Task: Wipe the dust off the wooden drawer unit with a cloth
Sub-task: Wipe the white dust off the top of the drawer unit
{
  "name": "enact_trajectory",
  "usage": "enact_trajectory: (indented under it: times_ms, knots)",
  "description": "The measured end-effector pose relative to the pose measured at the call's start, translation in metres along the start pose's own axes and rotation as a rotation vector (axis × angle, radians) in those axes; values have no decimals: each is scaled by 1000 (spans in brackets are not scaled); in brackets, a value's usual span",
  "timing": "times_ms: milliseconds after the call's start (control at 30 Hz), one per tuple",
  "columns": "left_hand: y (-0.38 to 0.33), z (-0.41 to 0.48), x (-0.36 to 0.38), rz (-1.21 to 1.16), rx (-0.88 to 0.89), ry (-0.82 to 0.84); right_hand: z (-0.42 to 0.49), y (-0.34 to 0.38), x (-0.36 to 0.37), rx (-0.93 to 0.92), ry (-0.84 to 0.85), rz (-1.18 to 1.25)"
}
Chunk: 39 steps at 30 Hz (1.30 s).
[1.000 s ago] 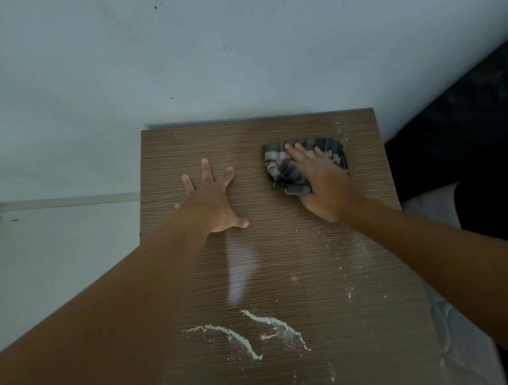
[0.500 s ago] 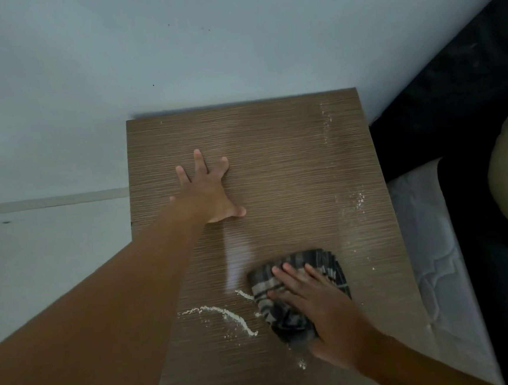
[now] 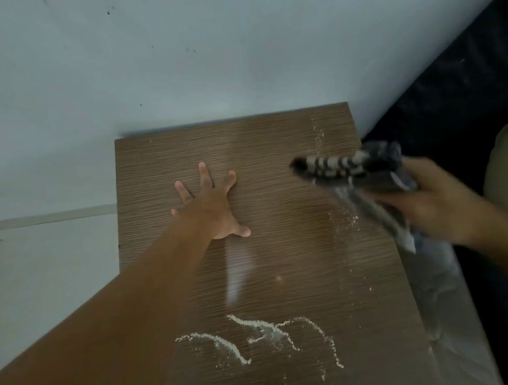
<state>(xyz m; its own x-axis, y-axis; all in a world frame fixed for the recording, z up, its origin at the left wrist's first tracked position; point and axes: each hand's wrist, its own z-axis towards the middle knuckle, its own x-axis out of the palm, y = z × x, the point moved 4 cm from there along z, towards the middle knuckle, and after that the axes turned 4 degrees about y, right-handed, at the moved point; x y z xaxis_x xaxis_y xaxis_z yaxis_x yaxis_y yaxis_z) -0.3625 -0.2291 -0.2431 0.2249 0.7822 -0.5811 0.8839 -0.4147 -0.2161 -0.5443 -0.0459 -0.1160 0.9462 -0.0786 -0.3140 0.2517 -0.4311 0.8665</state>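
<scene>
We look down on the wooden drawer unit (image 3: 277,159), which stands against a pale wall (image 3: 173,61), its brown grained top filling the middle of the view. Our left hand (image 3: 214,208) lies flat on the far-left part of that top, fingers straight and spread wide, thumb pointing right, holding nothing. Our right hand (image 3: 432,204) is at the unit's right edge, fingers curled round a dark striped cloth (image 3: 352,168). The cloth is bunched in the grip, one striped end pointing left over the top and another part trailing down toward us. Both hand and cloth are blurred, so we cannot tell whether the cloth touches the wood. Thin curved lines of white dust (image 3: 259,333) lie on the near part of the top, well apart from both hands, and finer white specks (image 3: 318,134) run along the right side up to the far corner. A dark fabric surface (image 3: 467,81) fills the right side beyond the unit, and a pale floor (image 3: 38,272) lies to the left.
</scene>
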Motion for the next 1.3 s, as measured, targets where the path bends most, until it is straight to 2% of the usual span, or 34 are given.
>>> enact_trajectory:
  times_ms: [100,233,300,367,433,500,567,700,967,1300]
  knots:
    - [-3,2,-1,-10,0,-2,37,6,-37,-59,-191,-466]
    - [-3,5,-1,-23,-6,8,92,11,-52,-172,-298,-927]
    - [-3,5,-2,-26,-8,6,115,11,-47,-248,-252,-1080]
    - [-3,4,-2,-30,-8,4,135,-2,-41,-304,-136,-1153]
    - [-3,3,-2,-30,-8,3,152,-24,-38,-293,-36,-1205]
    - [-3,3,-2,-34,-9,5,164,-54,-36,-230,26,-1171]
    - [-3,3,-2,-35,-9,8,164,-79,-32,-153,29,-1019]
    - [-3,3,-2,-34,-9,10,141,-94,-7,-196,-100,-808]
    - [-4,2,-2,-33,-6,7,69,-114,53,-183,-99,-793]
    - [-7,-1,-4,-35,-3,22,-30,-123,140,-75,40,-768]
